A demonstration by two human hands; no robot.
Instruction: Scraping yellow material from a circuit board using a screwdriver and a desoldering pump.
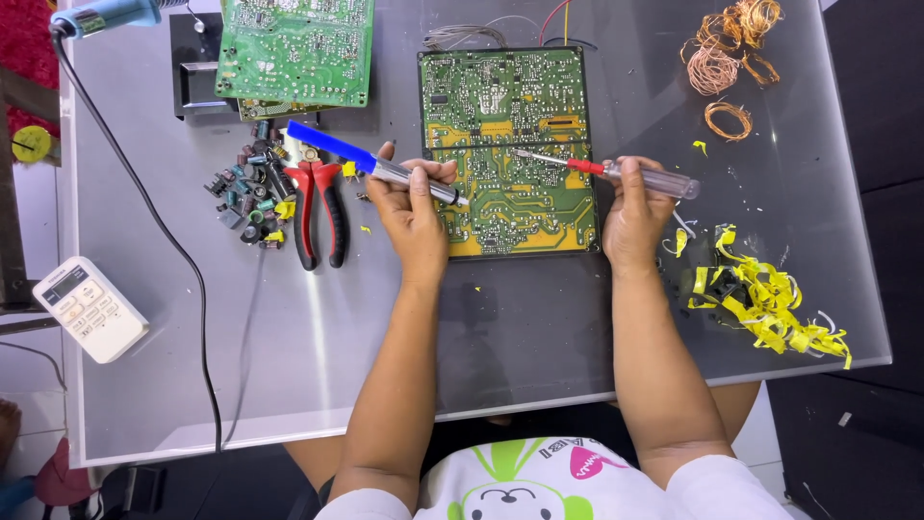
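One large green-and-yellow printed circuit board (507, 152) lies solder side up on the grey glass-topped table (539, 327), squarely between both hands, seemingly so each tool tip can reach its tracks. The left hand (412, 207) is closed around a blue-handled, metal-barrelled soldering tool (373, 166), tip on the board; red-handled pliers (320, 207) lie just to its left. The right hand (630, 214) grips a clear-handled screwdriver (616, 172), its shaft angled onto the board.

One head camera looks steeply down, fairly near, at the glass table (520, 337).
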